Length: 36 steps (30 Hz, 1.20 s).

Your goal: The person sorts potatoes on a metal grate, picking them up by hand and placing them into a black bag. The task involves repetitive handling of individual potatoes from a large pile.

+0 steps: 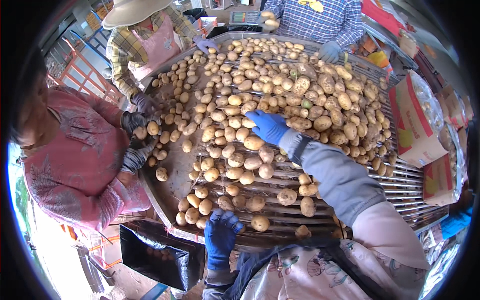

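Potatoes (pixel 310 100) of several sizes lie spread over a slatted metal sorting table (pixel 272 200). My right hand (pixel 269 126), in a blue knit glove, reaches across the middle of them. Its fingers are stretched toward the left and touch the potatoes, and I see nothing held. At the near edge rests my left hand (pixel 221 235), also blue-gloved, with its fingers loosely bent and a little apart. Beside it sit a few potatoes (pixel 200 207); its palm is hidden.
Left of me a person in a pink top (pixel 82 155) handles potatoes with gloved hands. Two more people, one in a yellow plaid shirt (pixel 125 55), one in a blue checked shirt (pixel 325 22), stand opposite. A black-lined box (pixel 155 255) stands lower left; cardboard boxes (pixel 417 120) stand right.
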### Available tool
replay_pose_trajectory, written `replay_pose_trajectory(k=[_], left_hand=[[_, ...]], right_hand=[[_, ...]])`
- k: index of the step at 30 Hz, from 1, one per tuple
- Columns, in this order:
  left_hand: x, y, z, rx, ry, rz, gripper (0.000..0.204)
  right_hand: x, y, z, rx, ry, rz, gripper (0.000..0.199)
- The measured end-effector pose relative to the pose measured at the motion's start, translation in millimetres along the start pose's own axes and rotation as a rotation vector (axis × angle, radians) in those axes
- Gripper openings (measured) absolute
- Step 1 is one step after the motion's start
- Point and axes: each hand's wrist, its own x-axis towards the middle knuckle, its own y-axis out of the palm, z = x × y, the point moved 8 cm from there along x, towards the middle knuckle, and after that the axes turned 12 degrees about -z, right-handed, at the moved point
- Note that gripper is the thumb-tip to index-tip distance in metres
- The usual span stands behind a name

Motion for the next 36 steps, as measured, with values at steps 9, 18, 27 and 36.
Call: replay_pose_trajectory(k=[9, 18, 27, 36], left_hand=[[1.5, 3.9, 3.0, -0.008, -0.014, -0.026, 0.045], [19.2, 69.2, 41.6, 0.283, -0.211, -0.032, 0.060], [7.4, 86.6, 24.1, 1.391, 0.632, 0.115, 0.053], [21.1, 43.7, 16.4, 0.714, 0.345, -0.281, 0.052]], right_hand=[[3.5, 22.3, -25.1, 0.137, 0.042, -0.059, 0.046], [-132.1, -63.4, 139.4, 0.299, -0.290, 0.147, 0.059], [-166.4, -39.9, 157.7, 0.116, -0.373, 0.102, 0.064], [-166.6, -26.9, 154.5, 0.049, -0.236, 0.191, 0.048]])
